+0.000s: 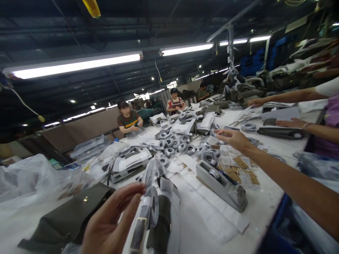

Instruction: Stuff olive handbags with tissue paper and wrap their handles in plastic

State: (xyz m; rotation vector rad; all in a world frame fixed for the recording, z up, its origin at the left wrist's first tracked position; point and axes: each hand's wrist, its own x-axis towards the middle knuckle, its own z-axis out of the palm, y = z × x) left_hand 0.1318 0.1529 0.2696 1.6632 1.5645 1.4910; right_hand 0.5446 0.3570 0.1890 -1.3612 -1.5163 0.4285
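Observation:
My left hand (112,220) is at the lower middle, its thumb and fingertips closed at the edge of a plastic-wrapped strap (151,201) with a metal buckle. The strap lies along an olive bag (161,222) that is partly covered with white paper. My right hand (234,139) reaches over the table from the right with its fingers apart, and nothing shows in it. Below it are coiled straps in clear wrap (209,156) and a grey tape dispenser (221,185). Another olive bag flap (69,218) lies to the left of my left hand.
Coiled straps (169,142) are heaped mid-table (193,215). Brown tags (241,169) lie right of the dispenser. Clear plastic bags (39,176) are piled at left. A co-worker's hands (291,122) work at the right; other people (129,118) sit across the table.

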